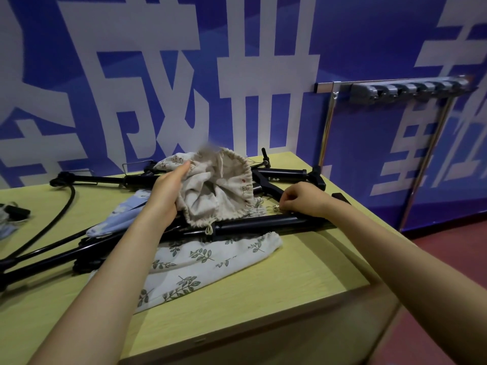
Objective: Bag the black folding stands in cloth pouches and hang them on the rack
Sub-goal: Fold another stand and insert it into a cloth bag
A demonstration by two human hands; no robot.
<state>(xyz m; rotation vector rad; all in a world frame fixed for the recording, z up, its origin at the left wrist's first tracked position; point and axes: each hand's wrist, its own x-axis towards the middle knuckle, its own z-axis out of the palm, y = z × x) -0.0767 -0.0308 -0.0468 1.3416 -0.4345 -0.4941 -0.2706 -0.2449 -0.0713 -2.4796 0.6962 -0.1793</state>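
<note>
Head view. A yellow-green tabletop [276, 280] is seen against a blue wall [355, 35] printed with large white characters; a red-brown floor [448, 248] is shown at the right.

A wall rack [411, 92], a silver rail fitted with grey clip holders, is mounted at the upper right, well apart from the hands.

Several black folding stands are laid across the tabletop; the nearest stand [263, 222] is stretched between the two forearms, and a further one [287, 175] is placed near the wall.

A beige drawstring pouch [218, 191] is gripped by the left hand [168, 191], fingers curled into the bunched cloth, above the nearest stand.

The right hand [303, 201] is curled, with its fingertips pinched at a small metal part by the pouch's edge; what exactly is pinched cannot be told.

A leaf-print pouch [189, 267] is laid flat under the nearest stand. A blue-patterned pouch [118, 217] is lodged among the stands at the left.
</note>
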